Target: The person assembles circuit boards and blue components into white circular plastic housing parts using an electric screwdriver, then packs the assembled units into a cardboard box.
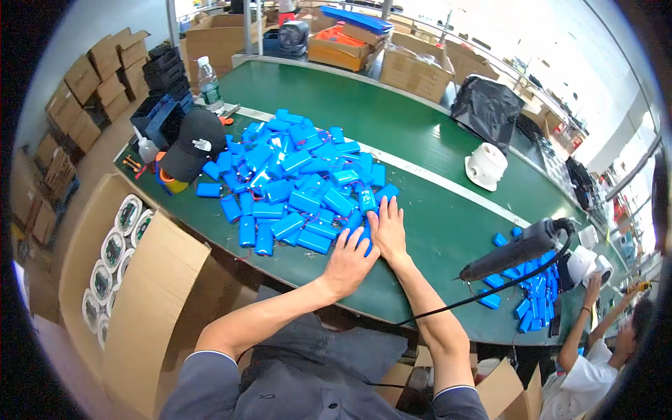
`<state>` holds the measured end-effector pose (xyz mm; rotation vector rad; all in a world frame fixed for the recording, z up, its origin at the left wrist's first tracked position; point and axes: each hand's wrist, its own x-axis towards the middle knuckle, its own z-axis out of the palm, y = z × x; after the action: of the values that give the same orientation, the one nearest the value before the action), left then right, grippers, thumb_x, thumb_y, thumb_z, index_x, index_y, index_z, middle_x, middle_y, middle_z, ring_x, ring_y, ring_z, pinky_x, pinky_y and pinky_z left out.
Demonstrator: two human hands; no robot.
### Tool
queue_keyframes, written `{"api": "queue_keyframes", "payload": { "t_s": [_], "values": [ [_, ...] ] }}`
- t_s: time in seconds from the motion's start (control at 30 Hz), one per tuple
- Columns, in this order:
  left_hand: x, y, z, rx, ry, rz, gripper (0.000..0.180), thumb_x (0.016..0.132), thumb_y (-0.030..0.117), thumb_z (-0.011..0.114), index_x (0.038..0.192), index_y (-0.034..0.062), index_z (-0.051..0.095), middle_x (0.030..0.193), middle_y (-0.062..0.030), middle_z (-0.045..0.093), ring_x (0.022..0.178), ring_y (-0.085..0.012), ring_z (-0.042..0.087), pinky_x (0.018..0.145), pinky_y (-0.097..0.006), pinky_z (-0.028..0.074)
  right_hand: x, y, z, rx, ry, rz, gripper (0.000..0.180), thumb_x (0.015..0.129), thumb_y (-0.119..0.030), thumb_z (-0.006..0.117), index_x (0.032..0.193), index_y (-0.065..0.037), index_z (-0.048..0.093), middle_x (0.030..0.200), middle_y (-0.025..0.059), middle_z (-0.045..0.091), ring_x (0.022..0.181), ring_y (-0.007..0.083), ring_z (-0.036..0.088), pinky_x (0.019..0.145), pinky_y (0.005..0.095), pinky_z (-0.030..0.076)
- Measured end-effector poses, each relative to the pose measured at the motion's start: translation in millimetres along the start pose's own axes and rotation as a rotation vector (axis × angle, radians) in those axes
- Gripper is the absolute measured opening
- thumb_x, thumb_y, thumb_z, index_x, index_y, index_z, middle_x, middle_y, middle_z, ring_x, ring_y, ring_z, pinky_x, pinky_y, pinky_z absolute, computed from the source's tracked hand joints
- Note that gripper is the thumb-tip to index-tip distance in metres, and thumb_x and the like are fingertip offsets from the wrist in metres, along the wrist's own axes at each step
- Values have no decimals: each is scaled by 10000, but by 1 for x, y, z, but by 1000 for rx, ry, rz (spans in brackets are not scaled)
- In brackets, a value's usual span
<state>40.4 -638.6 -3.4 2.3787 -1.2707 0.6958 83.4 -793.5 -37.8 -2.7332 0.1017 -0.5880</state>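
Observation:
A heap of blue shrink-wrapped battery packs (304, 201) with thin wires lies on the green worktable (434, 241). At the near right edge of the heap, my left hand (348, 264) rests over a few packs with its fingers spread and slightly bent. My right hand (388, 229) is beside it, fingers stretched out along the heap's right side, touching the packs. Neither hand lifts a pack. What lies under the palms is hidden.
A dark electric screwdriver (514, 248) on a black cable hangs at right, above more blue packs (539, 301). A white housing (486, 166), black cap (194, 145) and bottle (209, 84) stand on the table. A co-worker (595, 364) works at far right; an open carton (150, 308) is left.

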Motion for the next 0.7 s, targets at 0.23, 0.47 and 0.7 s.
{"api": "queue_keyframes", "payload": {
  "t_s": [0.23, 0.47, 0.7],
  "values": [
    [-10, -27, -17, 64, -75, 35, 283, 753, 141, 508, 1025, 70, 544, 1058, -108, 521, 1141, -294, 419, 985, -504, 274, 6, -19, 1, 125, 0, 71, 626, 897, -379, 418, 1271, 115, 322, 1324, 318, 296, 1266, 404, 271, 1043, 486, 199],
    [-60, -60, -112, -202, 7, -122, 329, 739, 121, 601, 1056, 48, 557, 1067, -147, 525, 1151, -309, 418, 988, -470, 294, 8, -20, -48, 333, 144, 143, 336, 872, -219, 514, 1098, 28, 543, 1091, 207, 567, 1014, 322, 546, 882, 375, 418],
    [-212, -192, -262, 146, 327, -908, 234, 797, 113, 545, 1002, 16, 606, 914, -157, 629, 873, -266, 609, 795, -354, 473, -48, 27, -131, 987, -78, 450, 299, 887, -186, 518, 1089, 26, 575, 1018, 135, 609, 903, 196, 579, 816, 320, 457]
  ]
}}
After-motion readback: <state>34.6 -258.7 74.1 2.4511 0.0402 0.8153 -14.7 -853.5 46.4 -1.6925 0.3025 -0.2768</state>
